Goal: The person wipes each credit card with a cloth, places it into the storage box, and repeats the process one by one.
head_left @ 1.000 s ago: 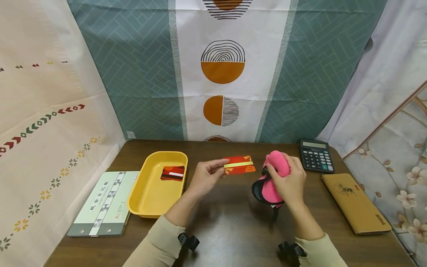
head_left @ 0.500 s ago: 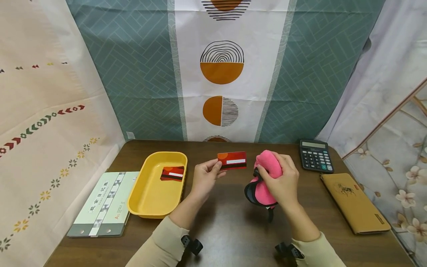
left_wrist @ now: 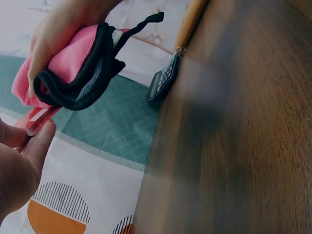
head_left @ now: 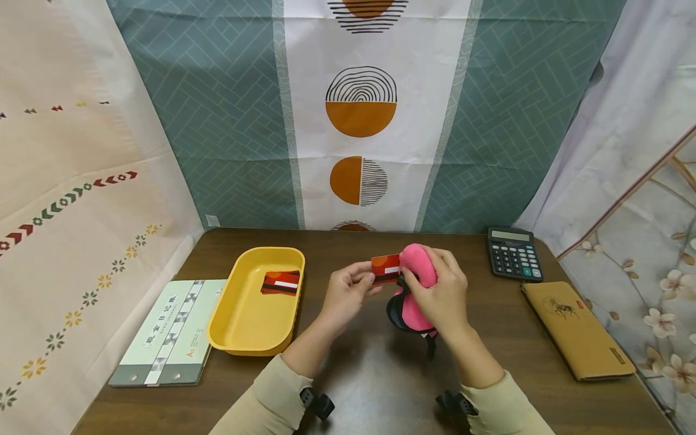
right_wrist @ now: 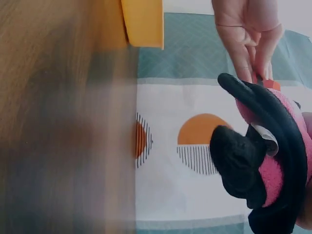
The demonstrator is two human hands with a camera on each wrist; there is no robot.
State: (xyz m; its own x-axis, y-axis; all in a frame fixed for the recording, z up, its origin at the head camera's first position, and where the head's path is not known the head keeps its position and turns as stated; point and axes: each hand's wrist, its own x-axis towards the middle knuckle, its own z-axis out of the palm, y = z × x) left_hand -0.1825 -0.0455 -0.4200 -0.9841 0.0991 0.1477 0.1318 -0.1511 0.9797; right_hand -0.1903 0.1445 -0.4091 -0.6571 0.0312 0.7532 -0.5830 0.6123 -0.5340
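Observation:
My left hand [head_left: 347, 296] pinches one end of a red bank card [head_left: 383, 267] with an orange spot and a white strip. To its right, my right hand [head_left: 443, 295] grips a bunched pink fuzzy cloth [head_left: 417, 315] with black edging and a short black strap. In the head view the card's far end goes out of sight at the cloth. The left wrist view puts the card [left_wrist: 41, 117] right at the cloth's lower edge; whether it is pressed against it or tucked in, I cannot tell. Most of the cloth's right side is hidden by the right hand.
Left on the brown table [head_left: 359, 393] stands a yellow tray [head_left: 252, 329] with a few red cards [head_left: 280, 282] in it. A pale green notebook [head_left: 163, 332] lies beside it. At the right are a black calculator [head_left: 515, 254] and a tan zippered wallet [head_left: 579, 332].
The card has been turned over from its gold-striped face to its white-stripped face. My right hand has moved left with the cloth, and card and cloth now meet.

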